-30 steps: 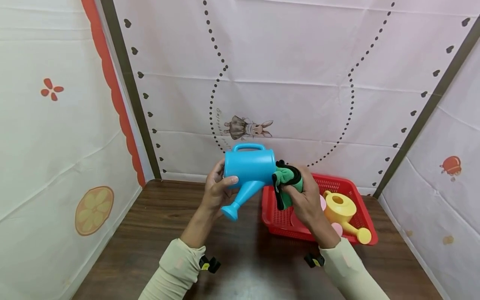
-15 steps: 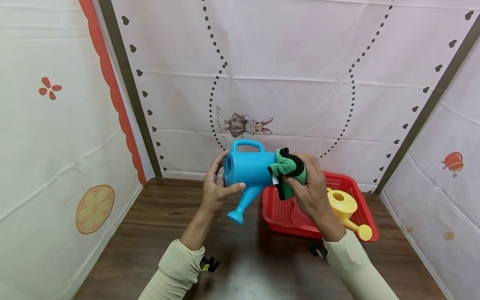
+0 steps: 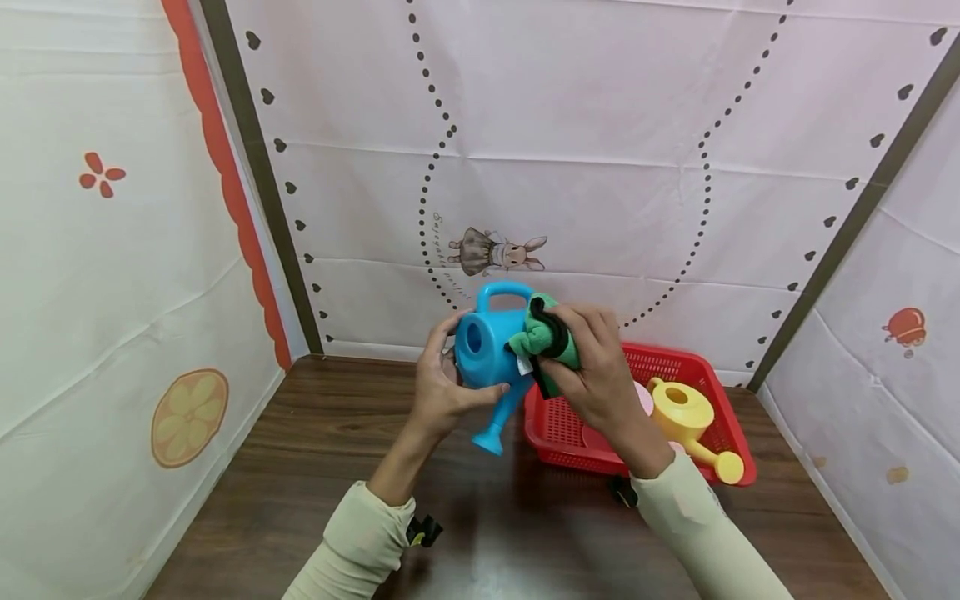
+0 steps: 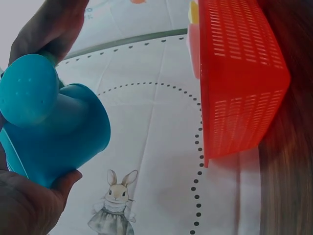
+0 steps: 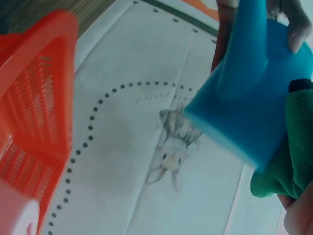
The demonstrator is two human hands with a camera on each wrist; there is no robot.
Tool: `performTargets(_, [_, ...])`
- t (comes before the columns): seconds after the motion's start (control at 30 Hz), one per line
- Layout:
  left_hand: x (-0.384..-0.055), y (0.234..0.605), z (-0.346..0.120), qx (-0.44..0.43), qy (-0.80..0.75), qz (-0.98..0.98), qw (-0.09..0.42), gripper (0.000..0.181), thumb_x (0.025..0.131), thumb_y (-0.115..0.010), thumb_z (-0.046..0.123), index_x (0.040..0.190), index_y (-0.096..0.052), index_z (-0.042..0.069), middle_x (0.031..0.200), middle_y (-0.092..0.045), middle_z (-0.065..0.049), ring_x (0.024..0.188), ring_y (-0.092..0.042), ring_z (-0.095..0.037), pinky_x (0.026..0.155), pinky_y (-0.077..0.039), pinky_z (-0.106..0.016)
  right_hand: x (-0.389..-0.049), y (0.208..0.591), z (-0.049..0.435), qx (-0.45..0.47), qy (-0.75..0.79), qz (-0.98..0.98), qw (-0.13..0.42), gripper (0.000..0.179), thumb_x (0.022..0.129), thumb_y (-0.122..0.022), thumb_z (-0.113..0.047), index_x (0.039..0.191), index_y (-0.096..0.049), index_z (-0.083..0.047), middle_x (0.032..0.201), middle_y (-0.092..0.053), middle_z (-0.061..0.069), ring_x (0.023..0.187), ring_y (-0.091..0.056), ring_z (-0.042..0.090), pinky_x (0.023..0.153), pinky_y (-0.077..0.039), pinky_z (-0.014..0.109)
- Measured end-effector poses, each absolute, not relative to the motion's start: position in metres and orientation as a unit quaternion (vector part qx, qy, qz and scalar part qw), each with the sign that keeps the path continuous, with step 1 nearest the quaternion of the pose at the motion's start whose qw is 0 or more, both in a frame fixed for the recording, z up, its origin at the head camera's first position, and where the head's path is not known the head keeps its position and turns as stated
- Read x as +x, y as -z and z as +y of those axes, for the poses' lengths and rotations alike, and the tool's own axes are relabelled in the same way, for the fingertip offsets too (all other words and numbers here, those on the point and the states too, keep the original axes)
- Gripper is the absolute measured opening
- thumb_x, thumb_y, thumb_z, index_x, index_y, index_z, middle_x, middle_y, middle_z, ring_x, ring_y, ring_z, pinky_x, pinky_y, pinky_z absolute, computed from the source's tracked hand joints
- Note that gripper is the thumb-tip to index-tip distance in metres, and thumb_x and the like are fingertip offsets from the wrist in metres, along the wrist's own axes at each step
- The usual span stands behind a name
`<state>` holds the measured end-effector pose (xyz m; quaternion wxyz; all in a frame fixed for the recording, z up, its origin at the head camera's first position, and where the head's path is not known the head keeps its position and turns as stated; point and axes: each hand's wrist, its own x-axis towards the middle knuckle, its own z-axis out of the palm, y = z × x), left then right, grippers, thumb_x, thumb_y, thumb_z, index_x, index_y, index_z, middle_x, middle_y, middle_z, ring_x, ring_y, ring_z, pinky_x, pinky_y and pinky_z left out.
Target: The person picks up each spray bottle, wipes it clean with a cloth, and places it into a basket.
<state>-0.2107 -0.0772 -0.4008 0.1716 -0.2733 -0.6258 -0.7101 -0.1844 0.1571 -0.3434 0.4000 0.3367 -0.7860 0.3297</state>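
A blue toy watering can [image 3: 480,358] is held up above the table, tilted on its side with the round opening facing left and its spout pointing down. My left hand [image 3: 442,387] grips it from the left, thumb across the lower front near the spout. My right hand [image 3: 600,371] bunches a green cloth [image 3: 551,337] with black edging and presses it against the can's right side. In the left wrist view, the can's sprinkler head [image 4: 29,90] faces the camera. The right wrist view shows the green cloth [image 5: 298,142] touching the can's body.
Behind my right forearm, a red perforated basket [image 3: 555,450] stands on the dark wood table [image 3: 300,467]. A yellow watering can [image 3: 682,412] and pink items [image 3: 643,398] lie in it. Patterned cloth walls [image 3: 570,100] enclose the table's back and sides.
The watering can has turned so its opening shows more toward me, and it has shifted slightly right. My right hand with the cloth rose, then moved left over the can's side.
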Motion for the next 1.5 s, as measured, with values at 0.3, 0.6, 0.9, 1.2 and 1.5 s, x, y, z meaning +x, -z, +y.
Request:
performTargets(0.3, [-0.219, 0.403, -0.072, -0.305, 0.733, -0.586, 0.163, 0.104, 0.069, -0.09, -0.011, 0.163, -0.045, -0.008, 0.156, -0.046, -0.019, 0.137, -0.06, -0.019, 0.114, -0.058, -0.025, -0.183, 0.327, 0.131, 0.4, -0.299, -0.779, 0.379, 0.049, 0.098, -0.071, -0.016, 0.145, -0.065, -0.004, 0.139, -0.07, 0.018, 0.126, -0.056, 0.037, 0.104, -0.054, 0.055])
performTargets(0.6, [-0.227, 0.405, -0.067, -0.296, 0.751, -0.572, 0.146, 0.101, 0.069, -0.088, -0.012, 0.16, -0.045, -0.008, 0.151, -0.052, -0.01, 0.128, -0.066, -0.015, 0.107, -0.061, -0.025, -0.193, 0.326, 0.13, 0.389, -0.31, -0.785, 0.37, 0.046, 0.098, -0.07, -0.012, 0.143, -0.067, -0.003, 0.137, -0.07, 0.018, 0.126, -0.057, 0.038, 0.104, -0.054, 0.056])
performTargets(0.9, [-0.227, 0.405, -0.068, -0.256, 0.734, -0.614, 0.136, 0.102, 0.071, -0.091, -0.009, 0.162, -0.045, 0.0, 0.153, -0.053, -0.02, 0.136, -0.063, -0.033, 0.114, -0.06, -0.044, -0.206, 0.331, 0.15, 0.335, -0.35, -0.813, 0.323, 0.051, 0.1, -0.075, -0.012, 0.149, -0.065, -0.003, 0.146, -0.067, 0.023, 0.132, -0.054, 0.042, 0.103, -0.054, 0.061])
performTargets(1.2, [-0.225, 0.405, -0.075, -0.235, 0.725, -0.634, 0.132, 0.099, 0.075, -0.092, -0.007, 0.162, -0.045, 0.0, 0.157, -0.049, -0.027, 0.144, -0.058, -0.051, 0.12, -0.051, -0.073, -0.219, 0.338, 0.179, 0.258, -0.38, -0.841, 0.285, 0.049, 0.103, -0.073, -0.013, 0.15, -0.066, -0.005, 0.149, -0.064, 0.022, 0.137, -0.052, 0.04, 0.107, -0.052, 0.062])
performTargets(1.5, [-0.227, 0.404, -0.073, -0.231, 0.713, -0.65, 0.126, 0.101, 0.074, -0.094, -0.007, 0.163, -0.047, 0.003, 0.157, -0.05, -0.025, 0.143, -0.06, -0.05, 0.12, -0.052, -0.072, -0.217, 0.342, 0.178, 0.26, -0.374, -0.842, 0.287, 0.047, 0.102, -0.072, -0.015, 0.147, -0.067, -0.005, 0.146, -0.065, 0.023, 0.135, -0.053, 0.041, 0.103, -0.052, 0.061])
